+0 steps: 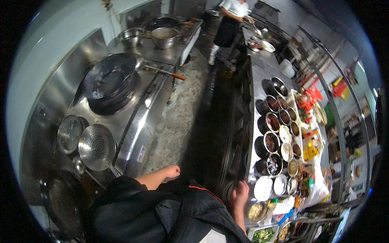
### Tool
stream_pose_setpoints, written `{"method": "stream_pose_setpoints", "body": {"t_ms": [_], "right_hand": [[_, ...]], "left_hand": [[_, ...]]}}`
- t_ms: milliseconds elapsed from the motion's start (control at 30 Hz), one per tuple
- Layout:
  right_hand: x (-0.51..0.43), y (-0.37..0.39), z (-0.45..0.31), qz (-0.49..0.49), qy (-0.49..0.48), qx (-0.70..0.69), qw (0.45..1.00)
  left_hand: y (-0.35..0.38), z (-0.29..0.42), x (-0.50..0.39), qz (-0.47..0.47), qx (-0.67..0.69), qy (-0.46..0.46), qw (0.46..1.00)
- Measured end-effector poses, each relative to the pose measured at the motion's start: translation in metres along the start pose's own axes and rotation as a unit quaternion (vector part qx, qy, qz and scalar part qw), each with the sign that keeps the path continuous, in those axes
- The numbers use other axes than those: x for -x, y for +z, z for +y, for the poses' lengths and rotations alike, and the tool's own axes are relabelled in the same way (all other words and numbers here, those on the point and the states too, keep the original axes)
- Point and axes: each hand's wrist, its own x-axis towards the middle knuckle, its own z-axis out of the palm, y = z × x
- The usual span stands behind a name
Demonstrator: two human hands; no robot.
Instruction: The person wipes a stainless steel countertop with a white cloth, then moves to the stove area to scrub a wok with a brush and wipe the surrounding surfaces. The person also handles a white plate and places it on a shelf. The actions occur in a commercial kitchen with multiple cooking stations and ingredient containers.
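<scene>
My left hand (172, 171) hangs over the concrete floor beside the stove front, its fingers curled in and nothing seen in it. Close to the edge of the steel counter is my right hand (240, 194); blur hides how its fingers lie, and no held thing shows. Left of me on the steel range sit a large black wok (111, 79), a perforated strainer ladle (96, 147) and a wok ladle with an orange handle end (178, 76). Nearest my right hand stand a bowl of white granules (263, 188) and a steel pot of pale chopped food (257, 211).
Several seasoning pots, one with dark sauce (271, 142), line the counter (266, 65). Behind them are yellow bottles (310, 150). Green vegetables (263, 235) fill a tray at the lower right. Another person (231, 22) stands at the aisle's far end. Steel pots (164, 41) sit on the far stove.
</scene>
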Motion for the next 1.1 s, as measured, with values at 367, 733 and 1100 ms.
{"method": "stream_pose_setpoints", "body": {"t_ms": [367,733,1100], "right_hand": [[-0.081,0.029,-0.025,-0.089,-0.127,0.017,0.988],[-0.065,-0.002,-0.025,-0.062,-0.054,0.033,0.996],[-0.025,-0.046,0.009,0.081,0.003,0.060,0.995]], "left_hand": [[0.025,-0.023,0.049,0.075,0.101,-0.083,0.989],[0.038,-0.081,0.070,0.043,0.079,-0.185,0.979],[-0.001,-0.009,0.010,-0.050,0.032,-0.116,0.991]]}}
